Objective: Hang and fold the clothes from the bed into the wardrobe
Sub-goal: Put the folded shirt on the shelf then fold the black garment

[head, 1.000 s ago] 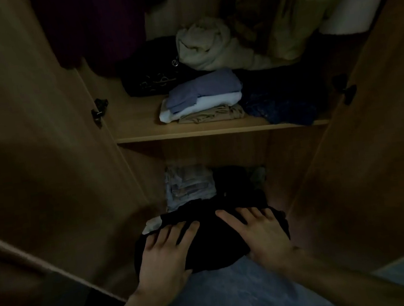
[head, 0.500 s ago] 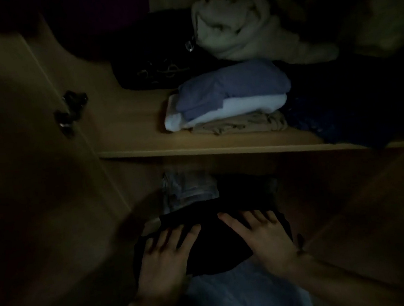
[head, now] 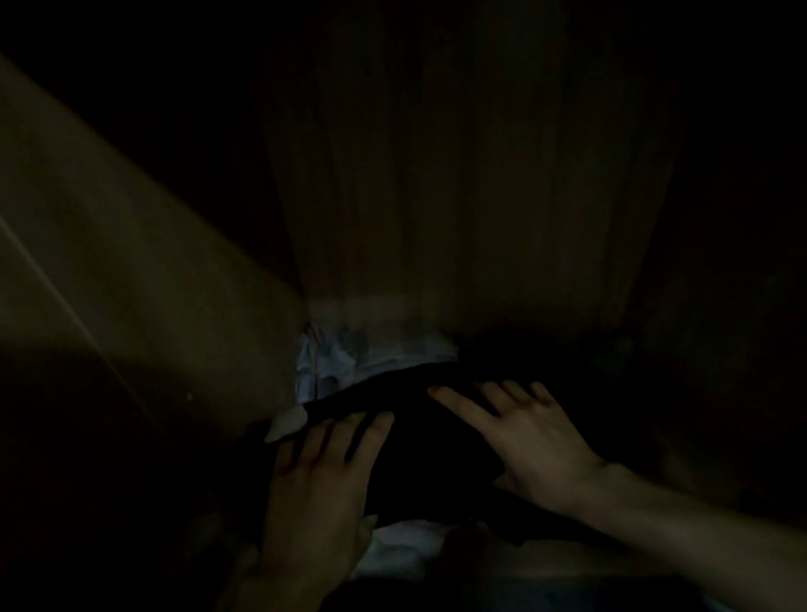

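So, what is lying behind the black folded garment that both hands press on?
Behind the black garment, against the wardrobe's back wall, lies a pale blue folded stack. The garment covers its lower part; right of it is too dark to tell. The left hand and right hand lie flat on top.

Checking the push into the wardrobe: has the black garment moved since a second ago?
Yes. The black garment, under both flat hands, has slid deeper, and now covers more of the pale folded pile at the back.
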A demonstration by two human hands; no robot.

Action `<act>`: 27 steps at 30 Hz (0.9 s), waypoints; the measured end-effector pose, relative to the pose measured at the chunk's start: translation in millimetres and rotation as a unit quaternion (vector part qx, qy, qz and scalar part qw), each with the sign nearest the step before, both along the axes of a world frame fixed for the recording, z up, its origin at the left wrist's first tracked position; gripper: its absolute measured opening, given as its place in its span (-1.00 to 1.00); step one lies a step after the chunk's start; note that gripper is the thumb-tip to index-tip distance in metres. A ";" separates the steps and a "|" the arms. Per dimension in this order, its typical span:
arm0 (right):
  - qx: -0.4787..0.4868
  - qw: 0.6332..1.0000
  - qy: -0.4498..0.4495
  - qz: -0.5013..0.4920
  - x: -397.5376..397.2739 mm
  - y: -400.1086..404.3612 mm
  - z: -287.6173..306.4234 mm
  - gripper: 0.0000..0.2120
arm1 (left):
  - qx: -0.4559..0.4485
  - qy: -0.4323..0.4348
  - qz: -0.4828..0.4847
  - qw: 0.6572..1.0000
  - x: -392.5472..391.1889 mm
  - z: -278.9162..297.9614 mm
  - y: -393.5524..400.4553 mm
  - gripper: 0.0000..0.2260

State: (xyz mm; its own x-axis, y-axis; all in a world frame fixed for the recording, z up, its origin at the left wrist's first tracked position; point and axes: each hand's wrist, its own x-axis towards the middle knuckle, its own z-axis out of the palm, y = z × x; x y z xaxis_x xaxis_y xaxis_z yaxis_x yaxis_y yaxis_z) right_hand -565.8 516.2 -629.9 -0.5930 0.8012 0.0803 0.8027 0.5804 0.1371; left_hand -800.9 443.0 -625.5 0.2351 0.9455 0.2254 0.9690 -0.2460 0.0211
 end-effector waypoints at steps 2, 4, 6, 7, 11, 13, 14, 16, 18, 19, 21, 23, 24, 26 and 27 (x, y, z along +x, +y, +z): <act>0.002 1.000 0.006 -0.007 4.2 9.7 -29.8 0.11 | 0.018 0.000 -0.010 1.000 2.3 -29.5 11.1 0.02; -0.004 1.000 0.007 -0.012 5.4 16.0 -55.9 0.12 | 0.028 -0.011 -0.020 0.999 3.3 -56.6 18.7 0.02; -0.016 1.000 0.009 -0.008 4.5 19.9 -72.5 0.15 | 0.011 -0.016 -0.031 0.999 3.3 -75.8 23.3 0.03; -0.031 0.999 0.005 -0.006 5.0 21.4 -78.0 0.16 | -0.006 -0.015 -0.033 0.999 3.7 -81.5 24.7 0.04; -0.063 0.998 0.008 0.009 6.2 38.8 -91.8 0.13 | -0.008 -0.009 -0.046 0.999 -2.2 -92.8 42.6 0.01; -0.036 0.999 0.022 0.013 0.6 58.4 -98.1 0.16 | 0.030 -0.012 -0.046 0.998 -9.4 -95.5 63.3 -0.07; -0.016 0.999 0.027 0.009 -4.5 69.1 -102.1 0.19 | 0.050 -0.015 -0.043 0.998 -13.0 -97.8 75.5 -0.10; 0.032 0.999 0.034 -0.008 -18.1 91.1 -111.2 0.26 | 0.088 -0.007 -0.030 0.996 -20.3 -103.7 101.0 -0.18; 0.057 0.995 0.071 -0.039 -34.6 111.4 -125.5 0.31 | 0.122 0.028 -0.026 0.992 -30.2 -117.3 126.0 -0.34; 0.048 0.994 0.090 -0.050 -42.3 120.6 -136.8 0.29 | 0.131 0.037 -0.024 0.990 -34.5 -128.8 137.8 -0.43; -0.023 0.995 0.080 -0.051 -53.6 135.1 -179.3 0.19 | 0.066 0.054 -0.011 0.996 -43.0 -167.9 153.7 -0.45; -0.129 0.990 0.042 -0.030 -61.1 141.3 -243.2 0.13 | -0.096 0.107 0.015 0.989 -51.8 -227.4 163.8 -0.23; -0.179 0.983 0.037 -0.031 -64.3 141.6 -272.8 0.12 | -0.164 0.117 0.032 0.979 -55.1 -257.4 166.0 -0.15; -0.197 0.978 0.058 -0.043 -71.2 147.6 -316.4 0.11 | -0.160 0.079 0.038 0.983 -62.8 -300.8 176.7 -0.12; -0.185 0.979 0.065 -0.050 -74.9 154.1 -327.6 0.10 | -0.133 0.047 0.026 0.990 -68.3 -312.9 184.5 -0.13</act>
